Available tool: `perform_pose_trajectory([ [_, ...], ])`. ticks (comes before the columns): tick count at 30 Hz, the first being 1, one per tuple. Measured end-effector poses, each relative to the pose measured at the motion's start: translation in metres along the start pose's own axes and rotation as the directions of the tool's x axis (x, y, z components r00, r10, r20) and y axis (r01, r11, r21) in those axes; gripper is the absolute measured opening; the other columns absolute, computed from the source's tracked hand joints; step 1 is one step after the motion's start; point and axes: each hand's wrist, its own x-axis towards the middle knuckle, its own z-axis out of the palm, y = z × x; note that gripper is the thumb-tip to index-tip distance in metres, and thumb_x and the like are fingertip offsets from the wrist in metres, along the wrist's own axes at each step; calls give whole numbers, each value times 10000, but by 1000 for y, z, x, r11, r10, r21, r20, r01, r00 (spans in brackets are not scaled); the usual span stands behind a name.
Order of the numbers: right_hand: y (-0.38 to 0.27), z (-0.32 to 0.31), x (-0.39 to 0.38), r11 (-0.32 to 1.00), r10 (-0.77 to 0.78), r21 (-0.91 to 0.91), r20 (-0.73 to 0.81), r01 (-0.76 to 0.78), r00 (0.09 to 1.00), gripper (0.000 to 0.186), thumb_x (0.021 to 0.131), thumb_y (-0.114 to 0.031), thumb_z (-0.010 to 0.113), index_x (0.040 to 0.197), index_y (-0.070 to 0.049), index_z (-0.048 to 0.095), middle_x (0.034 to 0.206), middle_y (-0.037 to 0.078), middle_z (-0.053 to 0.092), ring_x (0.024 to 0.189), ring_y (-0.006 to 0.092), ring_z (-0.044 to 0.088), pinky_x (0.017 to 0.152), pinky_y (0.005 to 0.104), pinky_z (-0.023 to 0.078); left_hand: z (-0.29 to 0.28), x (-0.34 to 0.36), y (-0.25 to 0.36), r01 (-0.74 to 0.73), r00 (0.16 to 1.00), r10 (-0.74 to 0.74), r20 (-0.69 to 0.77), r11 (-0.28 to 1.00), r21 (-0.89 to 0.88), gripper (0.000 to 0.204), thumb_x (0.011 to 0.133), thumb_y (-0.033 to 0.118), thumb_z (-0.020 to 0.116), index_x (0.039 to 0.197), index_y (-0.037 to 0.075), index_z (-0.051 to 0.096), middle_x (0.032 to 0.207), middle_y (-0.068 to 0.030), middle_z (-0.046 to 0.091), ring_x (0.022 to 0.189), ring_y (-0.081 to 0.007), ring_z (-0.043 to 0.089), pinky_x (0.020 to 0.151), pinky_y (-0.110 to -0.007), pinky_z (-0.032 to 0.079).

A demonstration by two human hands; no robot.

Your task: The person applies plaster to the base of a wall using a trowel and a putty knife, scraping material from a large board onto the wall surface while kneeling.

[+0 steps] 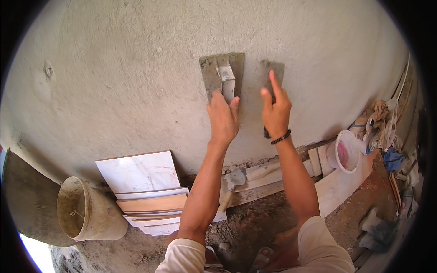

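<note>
Both my arms reach up to a grey plastered wall (136, 91). My left hand (223, 120) is closed round the lower end of the handle of a plastering trowel (208, 75), whose wide, mortar-smeared blade lies at the wall. To its right, my right hand (276, 116) grips a smaller flat-bladed scraper (278, 69) by its dark handle, with the index finger stretched up along it. The scraper's blade is also close to or on the plaster; exact contact cannot be told. A gap separates the two tools. Fingers hide much of both handles.
At the wall's foot lie leaning tiles and boards (139, 175), a dirty bucket (104, 223), and a pointing trowel (237, 176) on planks (264, 175). A white tub (334, 157), crumpled bags (378, 113) and a blue cloth (392, 160) are at right. Rubble covers the ground.
</note>
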Motion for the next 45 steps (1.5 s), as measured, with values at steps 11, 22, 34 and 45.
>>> perform_pose_trajectory([
  [11, 20, 42, -78, 996, 10, -86, 154, 4, 988, 543, 894, -148, 643, 1411, -212, 488, 784, 140, 463, 605, 304, 527, 562, 390, 473, 3, 2, 4, -20, 1000, 20, -10, 1000, 23, 429, 953, 223, 547, 1198, -113, 443, 1039, -278, 539, 942, -426, 525, 858, -462, 355],
  [22, -5, 35, 0, 990, -81, -104, 141, 96, 987, 524, 913, -183, 629, 1410, -264, 484, 773, 132, 465, 600, 277, 533, 562, 380, 479, 3, 2, 2, -51, 998, 51, -23, 999, 20, 426, 928, 182, 578, 1219, -91, 431, 1062, -258, 537, 975, -411, 517, 861, -460, 352],
  [34, -36, 17, 84, 994, -92, -48, 162, 101, 983, 532, 912, -206, 626, 1417, -160, 465, 867, 168, 563, 688, 272, 586, 649, 336, 503, 6, 5, 5, -58, 998, 59, -23, 997, 47, 417, 915, 154, 598, 1202, -94, 426, 1003, -275, 550, 936, -430, 520, 861, -480, 359],
  [45, -39, -169, -22, 808, 339, 423, 236, -410, 911, 317, 1017, -184, 413, 1282, -11, 397, 902, 68, 545, 514, 68, 493, 414, 201, 406, -57, 12, 56, 6, 955, -60, 291, 983, 184, 397, 805, 144, 696, 1120, -17, 517, 920, -258, 613, 837, -432, 566, 775, -478, 433],
])
